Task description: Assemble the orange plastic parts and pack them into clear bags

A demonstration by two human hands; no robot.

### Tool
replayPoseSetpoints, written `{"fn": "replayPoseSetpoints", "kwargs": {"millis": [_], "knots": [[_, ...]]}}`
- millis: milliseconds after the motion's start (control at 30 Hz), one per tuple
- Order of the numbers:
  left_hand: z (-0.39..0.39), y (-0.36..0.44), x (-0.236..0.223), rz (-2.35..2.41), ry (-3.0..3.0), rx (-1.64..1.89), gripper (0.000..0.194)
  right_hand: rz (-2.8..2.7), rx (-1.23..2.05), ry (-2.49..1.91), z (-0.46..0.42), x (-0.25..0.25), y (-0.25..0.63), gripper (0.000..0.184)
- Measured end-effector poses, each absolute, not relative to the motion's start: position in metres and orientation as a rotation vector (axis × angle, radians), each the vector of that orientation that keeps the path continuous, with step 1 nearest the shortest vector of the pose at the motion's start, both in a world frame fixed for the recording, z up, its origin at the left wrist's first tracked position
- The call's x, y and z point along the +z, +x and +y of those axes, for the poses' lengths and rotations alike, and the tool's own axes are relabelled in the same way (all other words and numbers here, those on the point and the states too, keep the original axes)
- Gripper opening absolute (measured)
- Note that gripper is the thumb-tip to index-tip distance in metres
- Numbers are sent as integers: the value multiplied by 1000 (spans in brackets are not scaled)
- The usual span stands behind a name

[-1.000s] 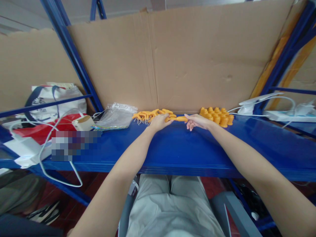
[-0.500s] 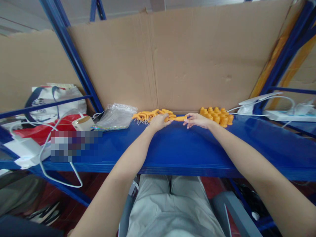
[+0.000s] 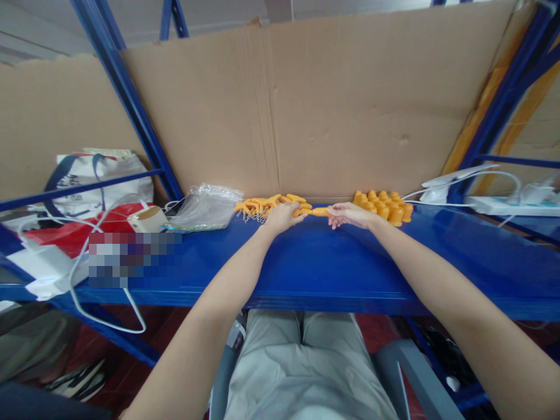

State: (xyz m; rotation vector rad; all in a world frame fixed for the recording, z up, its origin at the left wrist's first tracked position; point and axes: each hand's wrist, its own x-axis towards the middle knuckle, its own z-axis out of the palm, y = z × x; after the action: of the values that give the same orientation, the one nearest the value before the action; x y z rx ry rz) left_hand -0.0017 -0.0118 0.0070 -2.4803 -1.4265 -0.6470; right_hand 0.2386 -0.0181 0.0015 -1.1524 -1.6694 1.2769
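Note:
A row of orange plastic keychains point(image 3: 258, 205) with short metal chains lies along the back of the blue shelf point(image 3: 315, 262). My left hand point(image 3: 281, 218) is closed over the right end of this row, its fingers curled on orange pieces there; exactly how many it grips is hidden. Between my hands lies one long orange piece point(image 3: 321, 212), and my right hand point(image 3: 352, 214) pinches its right end with thumb and fingertips. Just behind and to the right of that hand stands a cluster of orange cup-shaped pieces point(image 3: 385, 207).
Left of the keychains lies a clear plastic bag point(image 3: 205, 207). Farther left are a white box-like device point(image 3: 147, 219), a red cloth-like item point(image 3: 61, 238), cables and a white bag point(image 3: 105, 178). Cardboard point(image 3: 341, 105) walls the back; a power strip point(image 3: 507, 205) sits at right.
My right hand has closed more around the end of the long orange piece, its fingers drawn together. My left hand stays almost in place.

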Motion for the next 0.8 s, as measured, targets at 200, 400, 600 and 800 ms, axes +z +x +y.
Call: {"fn": "replayPoseSetpoints", "kwargs": {"millis": [200, 400, 600, 800], "knots": [[-7, -3, 4, -1397, -2635, -839, 32, -1613, 1014, -1176, -18, 1, 223, 18], [-7, 0, 3, -1392, -2738, -901, 30, -1856, 92, -1351, -17, -8, 208, 37], [-10, 4, 3, -1356, -2701, -944, 28, -1908, -160, -1601, -23, 0, 207, 41], [-10, 5, 2, -1331, -2646, -891, 30, -1913, -149, -1646, -26, 6, 205, 42]]}}
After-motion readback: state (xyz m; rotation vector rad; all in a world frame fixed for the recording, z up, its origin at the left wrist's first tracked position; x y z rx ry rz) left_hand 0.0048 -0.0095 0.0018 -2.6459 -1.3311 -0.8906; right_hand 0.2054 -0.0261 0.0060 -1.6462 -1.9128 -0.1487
